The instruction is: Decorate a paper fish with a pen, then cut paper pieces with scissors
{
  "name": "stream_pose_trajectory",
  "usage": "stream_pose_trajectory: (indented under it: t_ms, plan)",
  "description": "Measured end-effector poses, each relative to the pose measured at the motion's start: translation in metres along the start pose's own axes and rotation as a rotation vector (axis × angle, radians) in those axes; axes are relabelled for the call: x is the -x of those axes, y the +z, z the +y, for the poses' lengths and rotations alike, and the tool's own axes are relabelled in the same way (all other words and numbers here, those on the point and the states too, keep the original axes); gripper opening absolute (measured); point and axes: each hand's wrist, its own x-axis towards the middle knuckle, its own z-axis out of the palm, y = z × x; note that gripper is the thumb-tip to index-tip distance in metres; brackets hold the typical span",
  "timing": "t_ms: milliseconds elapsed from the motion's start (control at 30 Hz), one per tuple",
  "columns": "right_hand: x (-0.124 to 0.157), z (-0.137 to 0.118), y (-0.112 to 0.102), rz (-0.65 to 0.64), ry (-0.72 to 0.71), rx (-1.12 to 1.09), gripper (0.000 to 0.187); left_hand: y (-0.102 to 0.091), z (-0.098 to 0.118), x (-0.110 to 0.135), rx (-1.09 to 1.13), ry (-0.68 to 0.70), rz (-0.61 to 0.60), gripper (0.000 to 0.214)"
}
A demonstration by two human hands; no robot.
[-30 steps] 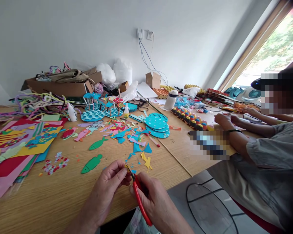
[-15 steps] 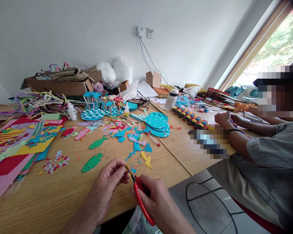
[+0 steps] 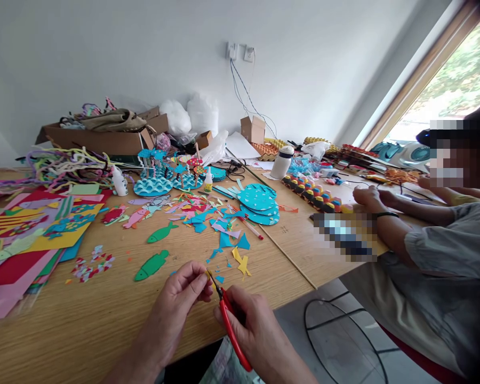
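Note:
My right hand (image 3: 256,325) is closed round red-handled scissors (image 3: 232,333). Their dark blades point up and left, reaching the fingertips of my left hand (image 3: 186,298). That hand is pinched on a small yellow paper piece (image 3: 209,272), mostly hidden by the fingers. Beyond my left hand lie two green paper fish, one nearer (image 3: 152,265) and one farther (image 3: 161,233). Yellow paper offcuts (image 3: 242,262) and blue paper scraps (image 3: 226,240) are spread on the table past the blades.
Coloured paper sheets (image 3: 28,256) are stacked at the left. White glue bottles (image 3: 119,182) and blue wavy stands (image 3: 152,186) stand behind the scraps. A thin stick (image 3: 288,256) crosses to the table's edge. On the right, another person's hands (image 3: 368,198) work near an egg-tray strip (image 3: 316,194).
Both hands stay in nearly the same place, with the blades still at my left fingertips. A little more of the yellow paper shows. The view has shifted slightly.

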Motion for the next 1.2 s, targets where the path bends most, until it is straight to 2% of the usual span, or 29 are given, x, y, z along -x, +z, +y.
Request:
stream_pose_trajectory:
  t_ms: [233,800,1000,1200]
  plan:
    - [0.002,0.001,-0.001,-0.006,0.004,-0.024,0.024,-0.001,0.001,0.000,-0.097,-0.007,-0.055,0.017]
    - [0.002,0.002,-0.005,-0.031,0.051,-0.032,0.026,-0.004,0.003,-0.001,-0.100,0.008,0.041,0.015]
    - [-0.015,-0.001,-0.014,-0.011,0.067,-0.090,0.018,-0.004,0.008,-0.006,-0.250,-0.001,0.062,0.013]
    - [-0.039,-0.005,-0.015,0.050,0.019,-0.149,0.009,-0.008,0.006,-0.013,-0.393,0.011,-0.040,0.013]
